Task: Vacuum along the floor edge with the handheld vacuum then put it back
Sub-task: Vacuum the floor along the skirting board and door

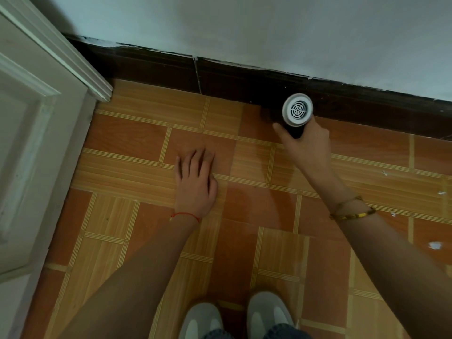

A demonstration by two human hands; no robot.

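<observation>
My right hand (307, 145) grips the black body of the handheld vacuum (297, 112). Its white round rear grille faces the camera, and its nozzle end points down at the line where the orange tiled floor (137, 143) meets the dark skirting board (171, 69). The nozzle itself is hidden behind the vacuum body. My left hand (195, 182) lies flat on the floor, fingers slightly apart, holding nothing, well to the left of the vacuum.
A white panelled door and its frame (44, 113) stand at the left. A pale wall (244, 25) rises above the skirting. My two grey shoes (244, 316) are at the bottom centre. Small white specks (435, 245) dot the tiles at the right.
</observation>
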